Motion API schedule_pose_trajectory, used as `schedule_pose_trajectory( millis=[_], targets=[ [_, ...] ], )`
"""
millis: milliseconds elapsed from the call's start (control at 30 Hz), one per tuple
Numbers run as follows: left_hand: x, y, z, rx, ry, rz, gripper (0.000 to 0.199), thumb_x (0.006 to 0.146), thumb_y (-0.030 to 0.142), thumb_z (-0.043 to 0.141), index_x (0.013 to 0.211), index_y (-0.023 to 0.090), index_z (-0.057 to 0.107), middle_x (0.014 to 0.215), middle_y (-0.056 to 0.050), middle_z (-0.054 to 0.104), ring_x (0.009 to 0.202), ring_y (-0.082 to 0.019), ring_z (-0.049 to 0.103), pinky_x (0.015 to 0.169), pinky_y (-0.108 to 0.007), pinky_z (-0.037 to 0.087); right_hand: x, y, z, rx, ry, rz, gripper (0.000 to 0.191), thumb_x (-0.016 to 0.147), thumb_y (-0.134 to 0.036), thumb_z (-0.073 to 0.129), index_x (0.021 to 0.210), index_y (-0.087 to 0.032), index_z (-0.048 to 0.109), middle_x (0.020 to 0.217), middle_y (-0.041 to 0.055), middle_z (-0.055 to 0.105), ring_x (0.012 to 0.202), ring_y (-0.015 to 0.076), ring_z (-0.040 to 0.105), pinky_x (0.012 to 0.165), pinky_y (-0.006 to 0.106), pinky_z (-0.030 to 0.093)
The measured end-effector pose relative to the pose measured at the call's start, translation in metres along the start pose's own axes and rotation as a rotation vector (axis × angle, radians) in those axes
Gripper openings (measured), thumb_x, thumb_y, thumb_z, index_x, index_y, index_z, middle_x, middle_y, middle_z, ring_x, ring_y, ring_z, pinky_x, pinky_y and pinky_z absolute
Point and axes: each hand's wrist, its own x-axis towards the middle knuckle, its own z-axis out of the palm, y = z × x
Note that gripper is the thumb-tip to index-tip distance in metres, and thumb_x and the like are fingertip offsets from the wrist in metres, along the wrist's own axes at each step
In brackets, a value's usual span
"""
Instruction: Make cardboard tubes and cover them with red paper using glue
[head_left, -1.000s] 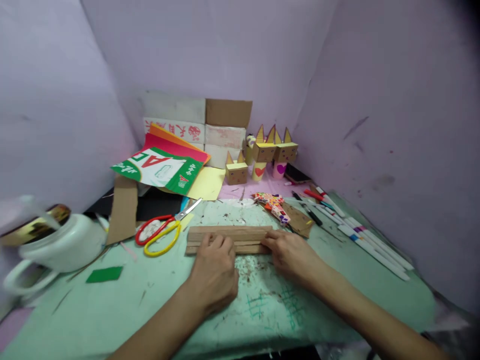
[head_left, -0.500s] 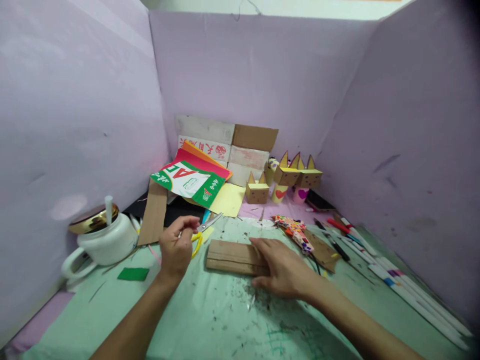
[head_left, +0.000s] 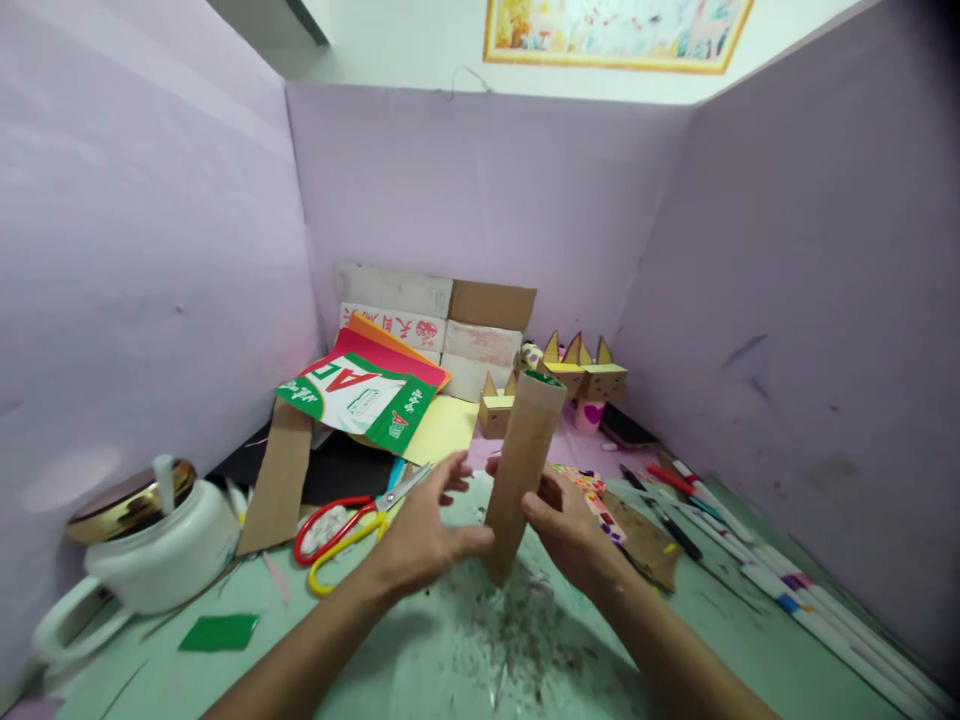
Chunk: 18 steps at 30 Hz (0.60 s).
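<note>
A brown cardboard tube (head_left: pixel 525 462) is tilted, its top leaning right, with green showing inside its upper end. My right hand (head_left: pixel 566 525) is closed around its right side, the thumb on the near face. Just left of the tube is my left hand (head_left: pixel 431 520), fingers spread and curved; its thumb tip reaches the tube's edge, and I cannot tell if it touches. Beyond my left wrist lie scissors with red and yellow handles (head_left: pixel 337 540), partly hidden by the hand. Dark crumbs (head_left: pixel 532 630) are scattered on the green cloth beneath the tube.
At left stand a white mug (head_left: pixel 161 550) and a green scrap (head_left: pixel 219 632). Printed paper (head_left: pixel 367 400) and cardboard lean at the back. Small cardboard figures with pointed ears (head_left: pixel 604 380) stand behind the tube. Markers (head_left: pixel 795 600) line the right side.
The cardboard piece, which lay flat under my right hand, is now lifted and stood on end in it. My left hand has moved right, away from the scissors. The view has tilted up.
</note>
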Motion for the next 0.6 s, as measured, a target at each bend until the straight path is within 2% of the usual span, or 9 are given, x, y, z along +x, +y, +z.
schedule_pose_trajectory(
  millis=[67,133,200,333,500,600],
  targets=[
    [0.003,0.001,0.019,-0.017,-0.123,-0.028,0.086,0.059,0.019,0.073,0.136,0.018,0.035,0.122,-0.011,0.056,0.108,-0.026,0.053,0.092,-0.037,0.042,-0.002,0.008,0.0,0.092,0.004,-0.017,0.054,0.066,-0.047,0.075,0.11,-0.02,0.061,0.117,0.011,0.064,0.109,0.0308,0.056,0.092,0.043,0.043],
    [0.002,-0.001,0.033,-0.041,-0.141,-0.068,0.09,0.06,0.011,0.069,0.139,0.022,0.029,0.121,-0.007,0.058,0.109,-0.025,0.054,0.091,-0.035,0.042,-0.004,0.013,-0.001,0.125,-0.001,-0.03,0.053,0.065,-0.046,0.076,0.11,-0.02,0.061,0.116,0.0112,0.064,0.107,0.03,0.057,0.093,0.044,0.042],
    [0.0,-0.004,0.041,-0.026,-0.113,-0.1,0.085,0.06,0.008,0.066,0.137,0.021,0.034,0.118,-0.006,0.061,0.106,-0.024,0.056,0.089,-0.033,0.043,-0.004,0.015,-0.003,0.115,-0.001,-0.037,0.054,0.065,-0.046,0.076,0.109,-0.02,0.061,0.111,0.0107,0.066,0.104,0.0288,0.059,0.092,0.043,0.042],
    [-0.004,-0.003,0.044,0.046,-0.053,-0.129,0.053,0.06,0.01,0.065,0.113,0.017,0.059,0.101,-0.003,0.068,0.091,-0.023,0.06,0.077,-0.029,0.045,-0.004,0.014,-0.005,0.05,0.027,-0.027,0.052,0.062,-0.049,0.077,0.101,-0.018,0.062,0.096,0.0085,0.068,0.092,0.0263,0.062,0.084,0.039,0.046],
    [-0.006,-0.002,0.047,0.046,0.06,-0.229,0.031,0.058,0.017,0.067,0.089,0.012,0.065,0.075,-0.002,0.066,0.07,-0.02,0.056,0.059,-0.026,0.043,-0.007,0.014,-0.004,0.002,0.118,-0.023,0.047,0.064,-0.05,0.075,0.094,-0.017,0.062,0.091,0.0072,0.069,0.086,0.025,0.062,0.078,0.037,0.048],
    [-0.005,-0.004,0.048,-0.014,0.073,-0.258,0.029,0.054,0.019,0.069,0.082,0.01,0.065,0.069,-0.003,0.063,0.065,-0.018,0.053,0.056,-0.025,0.041,-0.007,0.013,-0.004,-0.034,0.131,0.003,0.047,0.064,-0.049,0.075,0.096,-0.017,0.063,0.094,0.0076,0.069,0.088,0.0256,0.062,0.078,0.038,0.047]
  ],
)
